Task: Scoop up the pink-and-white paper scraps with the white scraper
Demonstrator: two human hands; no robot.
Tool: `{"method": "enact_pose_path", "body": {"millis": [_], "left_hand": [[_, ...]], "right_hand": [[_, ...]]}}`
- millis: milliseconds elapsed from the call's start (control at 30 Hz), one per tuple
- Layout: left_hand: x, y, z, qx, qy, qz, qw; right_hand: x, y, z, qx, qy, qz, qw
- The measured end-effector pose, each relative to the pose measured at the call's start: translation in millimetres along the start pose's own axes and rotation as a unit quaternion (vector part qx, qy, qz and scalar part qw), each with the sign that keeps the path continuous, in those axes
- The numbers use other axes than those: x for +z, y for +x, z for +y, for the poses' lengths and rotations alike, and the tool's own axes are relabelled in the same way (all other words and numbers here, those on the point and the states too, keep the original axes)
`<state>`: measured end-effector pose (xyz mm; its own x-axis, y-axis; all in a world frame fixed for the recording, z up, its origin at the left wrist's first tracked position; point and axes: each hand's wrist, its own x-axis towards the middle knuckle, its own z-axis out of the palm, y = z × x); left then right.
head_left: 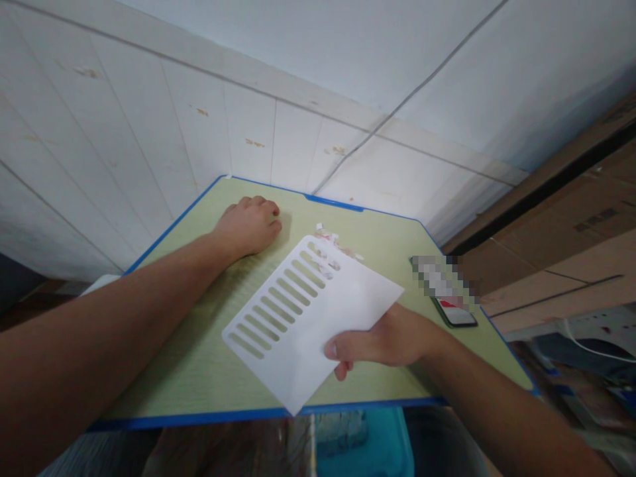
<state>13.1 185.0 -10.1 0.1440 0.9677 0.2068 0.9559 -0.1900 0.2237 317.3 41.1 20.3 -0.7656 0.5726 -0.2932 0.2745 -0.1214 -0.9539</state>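
Note:
My right hand grips a white sheet, thumb on top and fingers underneath. A row of several long rounded slots runs along the sheet's left side, and the table shows through them. The sheet is held above the table, its near corner reaching past the front edge. My left hand rests on the table's far left part, fingers curled under; whatever they may hold is hidden. Small pale and reddish scraps lie just beyond the sheet's far corner, and some show through its end slots.
The light green table has a blue rim and stands against a white panelled wall. A phone, partly blurred, lies at the right. Cardboard boxes stand right of the table. Below the front edge is a turquoise bin.

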Motion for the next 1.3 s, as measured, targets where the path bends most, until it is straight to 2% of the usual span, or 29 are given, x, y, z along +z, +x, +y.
{"method": "enact_pose_path", "body": {"millis": [233,433,533,633,700,800,867,1033,1300], "left_hand": [[-0.8,-0.9,1.5,0.000,0.007,-0.007,1.000],[1.3,0.8,-0.4,0.000,-0.001,-0.003,1.000],[0.4,0.0,-0.1,0.003,0.009,-0.010,1.000],[0.2,-0.4,-0.6,0.002,0.017,-0.012,1.000],[0.7,-0.2,-1.1,0.003,0.016,-0.008,1.000],[0.9,0.1,-1.1,0.009,0.016,-0.005,1.000],[0.4,0.0,-0.6,0.013,0.018,-0.005,1.000],[-1.1,-0.9,0.8,0.006,0.023,-0.007,1.000],[-0.8,-1.3,0.8,0.005,0.034,-0.009,0.999]], "right_hand": [[-0.8,2.3,0.9,-0.012,-0.003,0.033,0.999],[0.2,3.0,0.6,-0.001,0.009,0.004,1.000],[-0.5,3.9,-1.7,-0.020,0.008,0.021,1.000],[-3.8,4.4,-6.9,-0.063,-0.021,0.094,0.993],[-8.5,3.3,-10.7,-0.084,-0.069,0.193,0.975],[-18.8,-0.1,-14.6,-0.090,-0.160,0.368,0.911],[-26.1,-2.1,-16.0,-0.086,-0.193,0.438,0.874],[-34.7,-1.5,-16.6,-0.077,-0.183,0.502,0.842],[-30.6,5.6,-13.1,-0.083,-0.190,0.463,0.862]]}}
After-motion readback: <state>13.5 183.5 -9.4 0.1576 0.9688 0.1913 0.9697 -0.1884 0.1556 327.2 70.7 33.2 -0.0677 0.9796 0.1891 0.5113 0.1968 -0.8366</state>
